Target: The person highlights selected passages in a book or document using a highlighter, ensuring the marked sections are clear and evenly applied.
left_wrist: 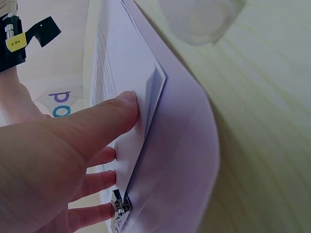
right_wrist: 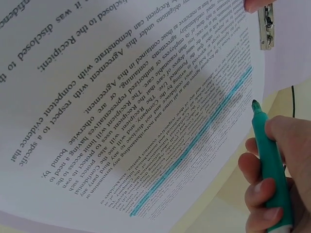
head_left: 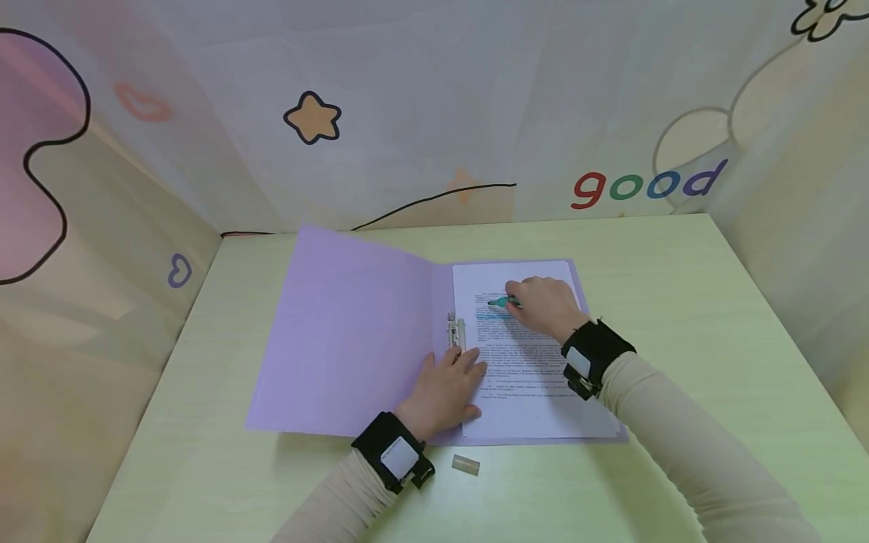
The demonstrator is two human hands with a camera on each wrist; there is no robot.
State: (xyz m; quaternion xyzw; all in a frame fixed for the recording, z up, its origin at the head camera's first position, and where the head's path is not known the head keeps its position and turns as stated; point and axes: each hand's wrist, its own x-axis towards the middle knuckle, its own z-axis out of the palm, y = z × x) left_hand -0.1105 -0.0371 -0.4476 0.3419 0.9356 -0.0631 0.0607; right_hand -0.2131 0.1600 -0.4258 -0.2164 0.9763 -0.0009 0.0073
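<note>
A purple folder (head_left: 353, 339) lies spread on the table, with printed sheets (head_left: 516, 415) on its right side under a metal clip (head_left: 453, 332). My right hand (head_left: 546, 305) grips a teal highlighter (right_wrist: 272, 165), its uncapped tip over the upper left of the text. One teal line (right_wrist: 189, 145) runs across the print. My left hand (head_left: 441, 392) rests with spread fingers on the left margin of the paper, beside the clip. In the left wrist view its thumb (left_wrist: 114, 114) lies on the sheets near their lower corner.
A small translucent cap-like piece (head_left: 465, 464) lies on the table (head_left: 679, 302) just in front of the folder. The folder's left cover is tilted up a little off the table. A printed cloth backdrop (head_left: 421, 113) stands behind.
</note>
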